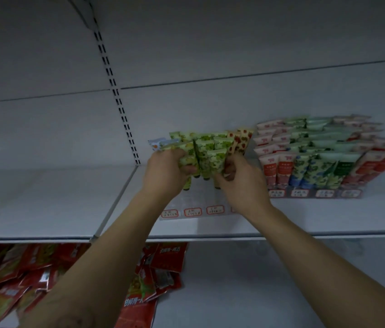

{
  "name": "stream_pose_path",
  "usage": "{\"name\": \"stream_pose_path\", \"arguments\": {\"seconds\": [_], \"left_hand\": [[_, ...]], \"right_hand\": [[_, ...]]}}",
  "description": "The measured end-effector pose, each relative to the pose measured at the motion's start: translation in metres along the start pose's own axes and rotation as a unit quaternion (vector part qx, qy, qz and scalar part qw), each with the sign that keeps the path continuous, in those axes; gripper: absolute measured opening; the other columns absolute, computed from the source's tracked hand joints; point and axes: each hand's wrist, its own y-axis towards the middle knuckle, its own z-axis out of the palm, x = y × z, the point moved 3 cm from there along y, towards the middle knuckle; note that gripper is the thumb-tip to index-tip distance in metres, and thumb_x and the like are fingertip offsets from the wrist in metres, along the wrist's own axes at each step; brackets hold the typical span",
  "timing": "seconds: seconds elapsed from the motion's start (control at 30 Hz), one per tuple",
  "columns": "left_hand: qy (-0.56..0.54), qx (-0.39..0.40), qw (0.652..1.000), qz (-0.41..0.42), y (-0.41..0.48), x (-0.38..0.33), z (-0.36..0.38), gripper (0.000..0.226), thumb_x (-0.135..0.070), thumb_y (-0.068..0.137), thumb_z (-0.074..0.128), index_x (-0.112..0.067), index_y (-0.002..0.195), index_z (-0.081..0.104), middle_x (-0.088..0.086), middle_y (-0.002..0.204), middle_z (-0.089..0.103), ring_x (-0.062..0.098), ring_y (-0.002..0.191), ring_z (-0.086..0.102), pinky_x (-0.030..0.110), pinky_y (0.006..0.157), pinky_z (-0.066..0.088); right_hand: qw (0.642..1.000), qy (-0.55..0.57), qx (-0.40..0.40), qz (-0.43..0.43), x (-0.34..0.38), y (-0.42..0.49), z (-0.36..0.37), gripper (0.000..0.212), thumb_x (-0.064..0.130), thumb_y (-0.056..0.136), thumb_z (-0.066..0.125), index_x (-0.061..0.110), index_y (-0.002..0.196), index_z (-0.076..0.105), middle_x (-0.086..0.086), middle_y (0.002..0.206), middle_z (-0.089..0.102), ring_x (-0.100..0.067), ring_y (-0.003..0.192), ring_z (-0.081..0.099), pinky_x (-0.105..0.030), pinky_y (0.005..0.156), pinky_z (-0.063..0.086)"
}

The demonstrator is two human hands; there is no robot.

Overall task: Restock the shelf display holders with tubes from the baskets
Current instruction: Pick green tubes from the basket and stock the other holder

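Both hands are gripping green-patterned tubes over a clear holder on the white shelf: left hand clamping one bunch, right hand pinching another. Red-bordered price tags too blurred to read. Full holder sitting just right. Red snack packets below, print illegible.
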Motion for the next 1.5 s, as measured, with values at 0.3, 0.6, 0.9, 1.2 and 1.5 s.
{"name": "stream_pose_path", "arguments": {"seconds": [0.3, 0.6, 0.9, 1.2, 1.5], "left_hand": [[-0.066, -0.013, 0.996, -0.062, -0.010, 0.008, -0.007, 0.038, -0.046, 0.083, 0.068, -0.014, 0.103, 0.068, 0.000, 0.073, 0.061, 0.018, 0.070, 0.057, 0.027, 0.064, 0.042], [0.065, -0.024, 0.997, 0.029, -0.076, -0.006, -0.006, 0.060, -0.039, 0.085, 0.067, -0.015, 0.132, 0.038, 0.007, 0.127, 0.049, 0.029, 0.103, 0.057, 0.039, 0.071, 0.048], [0.100, 0.327, 0.926, 0.163, -0.194, -0.011, 0.063, 0.043, -0.051, 0.092, 0.052, -0.029, 0.128, 0.045, -0.007, 0.126, 0.054, 0.018, 0.109, 0.056, 0.031, 0.081, 0.047], [0.081, 0.514, 0.853, -0.027, -0.309, 0.060, 0.173, 0.041, -0.041, 0.088, 0.059, -0.018, 0.121, 0.053, 0.005, 0.122, 0.058, 0.024, 0.111, 0.054, 0.034, 0.085, 0.044], [0.081, 0.523, 0.846, -0.066, -0.333, 0.079, 0.217, 0.033, -0.037, 0.091, 0.056, -0.013, 0.114, 0.056, 0.007, 0.119, 0.059, 0.024, 0.109, 0.055, 0.031, 0.080, 0.042]], "right_hand": [[0.999, 0.024, 0.039, -0.006, 0.002, -0.032, -0.027, 0.031, -0.002, 0.085, 0.059, 0.013, 0.112, 0.057, 0.001, 0.088, 0.053, -0.008, 0.070, 0.049, -0.017, 0.065, 0.043], [0.989, -0.064, 0.117, -0.059, -0.003, -0.086, -0.045, 0.029, 0.009, 0.082, 0.068, 0.017, 0.109, 0.060, 0.008, 0.091, 0.054, -0.006, 0.075, 0.048, -0.023, 0.073, 0.044], [0.928, -0.153, 0.339, -0.015, -0.033, -0.162, -0.022, 0.040, 0.034, 0.088, 0.064, 0.022, 0.125, 0.054, 0.007, 0.113, 0.058, -0.009, 0.095, 0.052, -0.025, 0.085, 0.045], [0.793, -0.189, 0.573, 0.081, -0.096, -0.263, 0.068, 0.043, 0.031, 0.086, 0.067, 0.015, 0.124, 0.054, -0.006, 0.118, 0.059, -0.024, 0.101, 0.056, -0.034, 0.082, 0.049], [0.789, -0.182, 0.551, 0.201, -0.152, -0.327, 0.081, 0.025, 0.014, 0.088, 0.055, 0.016, 0.112, 0.059, -0.008, 0.105, 0.064, -0.018, 0.075, 0.051, -0.024, 0.057, 0.042]]}}
